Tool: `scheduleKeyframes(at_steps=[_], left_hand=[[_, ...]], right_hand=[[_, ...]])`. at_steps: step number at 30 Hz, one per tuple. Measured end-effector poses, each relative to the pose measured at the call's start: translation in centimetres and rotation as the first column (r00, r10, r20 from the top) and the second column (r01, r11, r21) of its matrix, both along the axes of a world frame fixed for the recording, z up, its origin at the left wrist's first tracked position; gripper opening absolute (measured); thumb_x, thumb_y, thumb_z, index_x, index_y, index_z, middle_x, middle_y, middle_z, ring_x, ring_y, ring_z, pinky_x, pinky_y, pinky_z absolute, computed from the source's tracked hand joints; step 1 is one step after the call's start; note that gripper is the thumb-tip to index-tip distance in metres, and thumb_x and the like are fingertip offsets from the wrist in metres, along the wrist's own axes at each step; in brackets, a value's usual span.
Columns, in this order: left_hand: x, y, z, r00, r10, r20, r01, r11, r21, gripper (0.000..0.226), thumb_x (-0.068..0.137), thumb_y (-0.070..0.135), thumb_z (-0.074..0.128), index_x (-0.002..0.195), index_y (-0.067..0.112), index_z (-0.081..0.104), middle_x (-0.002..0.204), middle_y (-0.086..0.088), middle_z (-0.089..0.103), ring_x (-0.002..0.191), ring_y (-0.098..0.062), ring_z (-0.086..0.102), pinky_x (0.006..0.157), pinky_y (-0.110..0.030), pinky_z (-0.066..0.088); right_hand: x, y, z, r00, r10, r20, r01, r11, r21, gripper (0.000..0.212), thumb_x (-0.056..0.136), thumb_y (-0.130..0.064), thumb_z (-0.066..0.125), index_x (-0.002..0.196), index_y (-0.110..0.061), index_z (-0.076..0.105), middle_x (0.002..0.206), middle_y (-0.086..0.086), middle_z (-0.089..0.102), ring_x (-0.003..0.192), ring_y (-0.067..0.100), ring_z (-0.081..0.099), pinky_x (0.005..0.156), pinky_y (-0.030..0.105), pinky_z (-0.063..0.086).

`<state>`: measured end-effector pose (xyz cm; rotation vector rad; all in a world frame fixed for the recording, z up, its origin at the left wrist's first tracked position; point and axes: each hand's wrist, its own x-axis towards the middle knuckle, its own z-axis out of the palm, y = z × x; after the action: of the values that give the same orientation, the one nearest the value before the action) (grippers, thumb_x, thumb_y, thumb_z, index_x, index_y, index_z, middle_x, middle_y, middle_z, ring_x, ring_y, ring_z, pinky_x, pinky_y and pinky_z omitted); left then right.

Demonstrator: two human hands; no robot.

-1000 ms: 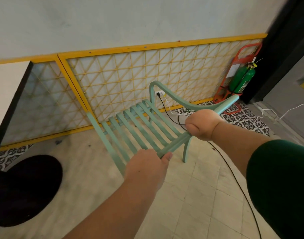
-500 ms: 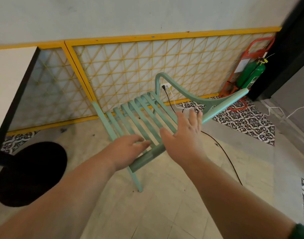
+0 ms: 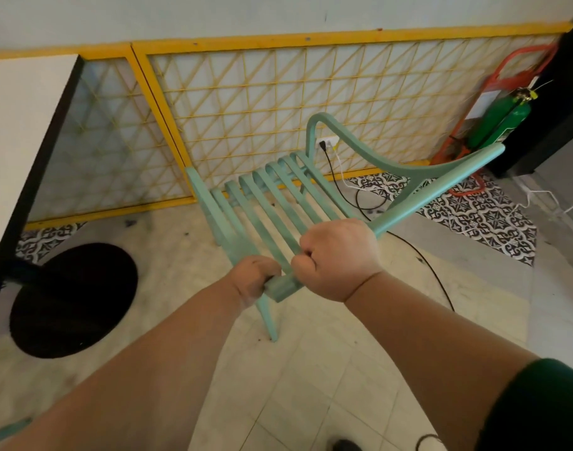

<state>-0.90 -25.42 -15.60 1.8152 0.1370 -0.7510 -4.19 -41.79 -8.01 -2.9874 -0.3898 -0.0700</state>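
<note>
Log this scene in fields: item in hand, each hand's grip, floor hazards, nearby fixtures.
Item: mint-green slatted chair
Left hand: grips the near end of the chair's rail
Right hand: fist round the same rail, right beside the left hand
Floor hazard: black cable runs from the wall socket across the floor past the chair
Left of chair: round black table base
Right, by the wall: green fire extinguisher in a red stand

Both forearms bare — a dark green sleeve covers the right upper arm.
</note>
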Motion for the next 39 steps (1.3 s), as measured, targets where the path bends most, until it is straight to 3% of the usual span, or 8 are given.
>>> scheduleKeyframes(at_steps=[5,8,11,13,16,20,28,39], left_hand=[[0.6,-0.4,-0.5,0.998,-0.053,0.022,0.051,0.996,0.069,0.021,0.057,0.020,0.055,0.036,0.020,0.054,0.048,0.009,0.047,0.050,-0.006,0.043,0.055,-0.025,0.034],[0.4,-0.6,-0.6,0.996,-0.080,0.029,0.077,0.992,0.099,0.015,0.066,0.019,0.058,0.061,0.007,0.065,0.066,-0.003,0.052,0.070,-0.018,0.050,0.068,-0.030,0.041],[-0.2,-1.1,-0.6,0.968,-0.219,0.122,0.182,0.949,0.259,0.028,0.092,0.000,0.055,0.108,-0.022,0.062,0.079,-0.015,0.057,0.062,-0.014,0.057,0.058,-0.012,0.043],[-0.9,-2.0,-0.6,0.946,-0.295,0.137,0.247,0.925,0.291,0.025,0.094,-0.007,0.050,0.110,-0.023,0.061,0.097,-0.035,0.061,0.081,-0.028,0.066,0.063,-0.016,0.045],[-2.0,-3.6,-0.5,0.805,-0.551,0.221,0.392,0.772,0.500,0.020,0.094,-0.002,0.053,0.103,-0.006,0.070,0.110,-0.025,0.068,0.109,-0.037,0.061,0.089,-0.036,0.043],[-2.4,-5.3,-0.7,0.670,-0.711,0.211,0.445,0.613,0.653,0.025,0.098,0.007,0.048,0.112,0.004,0.069,0.118,-0.015,0.069,0.115,-0.032,0.059,0.095,-0.038,0.043],[-4.4,-10.3,-0.4,0.581,-0.780,0.231,0.421,0.531,0.735,0.028,0.099,0.009,0.044,0.117,0.008,0.066,0.120,-0.015,0.069,0.114,-0.036,0.062,0.091,-0.038,0.048],[-4.7,-12.9,-0.4,0.588,-0.791,0.168,0.485,0.512,0.709,0.029,0.103,0.017,0.039,0.123,0.010,0.058,0.121,-0.017,0.064,0.113,-0.041,0.059,0.095,-0.049,0.049]], right_hand=[[0.4,-0.6,0.0,1.000,0.005,0.007,-0.005,1.000,-0.022,0.037,0.075,-0.042,0.041,0.049,-0.016,0.038,0.047,-0.001,0.041,0.044,0.022,0.043,0.049,0.027,0.035],[0.3,-1.0,0.1,1.000,0.003,-0.007,-0.003,1.000,-0.027,0.037,0.075,-0.042,0.036,0.050,-0.015,0.043,0.048,0.000,0.044,0.046,0.023,0.047,0.048,0.027,0.037],[-0.1,-1.6,0.2,1.000,0.008,-0.022,-0.009,1.000,-0.021,0.038,0.069,-0.044,0.028,0.051,-0.014,0.043,0.048,0.000,0.043,0.046,0.023,0.045,0.050,0.029,0.043],[-0.3,-2.5,0.4,0.999,0.013,-0.044,-0.015,0.999,-0.031,0.039,0.066,-0.045,0.027,0.052,-0.013,0.045,0.049,0.001,0.047,0.048,0.024,0.049,0.051,0.031,0.046],[-0.7,-4.1,0.7,0.998,0.017,-0.068,-0.021,0.999,-0.048,0.044,0.063,-0.047,0.026,0.054,-0.012,0.052,0.052,0.004,0.051,0.053,0.026,0.052,0.054,0.032,0.047],[-1.0,-5.7,1.1,0.994,0.024,-0.105,-0.033,0.996,-0.086,0.045,0.063,-0.047,0.026,0.055,-0.012,0.053,0.055,0.005,0.053,0.055,0.027,0.053,0.057,0.033,0.049],[-1.6,-10.3,1.5,0.989,0.021,-0.143,-0.034,0.996,-0.088,0.035,0.061,-0.042,0.035,0.049,-0.011,0.045,0.049,0.004,0.047,0.051,0.029,0.046,0.053,0.026,0.030],[-1.6,-12.5,2.3,0.975,-0.023,-0.219,-0.020,0.981,-0.191,0.039,0.067,-0.046,0.033,0.051,-0.011,0.043,0.051,0.005,0.046,0.056,0.029,0.046,0.065,0.038,0.044]])
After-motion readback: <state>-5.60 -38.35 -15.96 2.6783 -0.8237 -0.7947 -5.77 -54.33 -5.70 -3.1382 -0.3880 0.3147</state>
